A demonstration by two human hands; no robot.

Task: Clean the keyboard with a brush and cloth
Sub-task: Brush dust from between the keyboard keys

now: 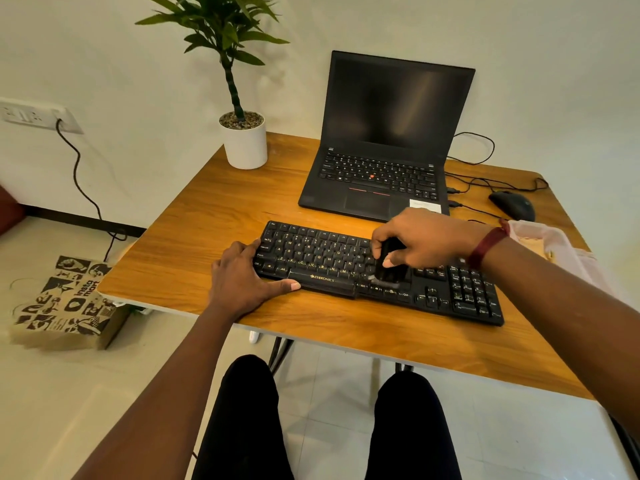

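Observation:
A black keyboard (322,258) lies across the near middle of the wooden table (207,216). My right hand (426,237) grips a small black brush (388,268), whose bristles touch the keys just right of the space bar. My left hand (242,278) rests flat on the keyboard's left end, thumb along its front edge, holding nothing. A pale pink cloth (557,247) lies on the table at the right, behind my right wrist.
An open black laptop (384,150) stands behind the keyboard, with a black mouse (512,204) and cables to its right. A potted plant in a white pot (246,143) stands at the table's back left. A printed paper bag (65,303) sits on the floor at the left.

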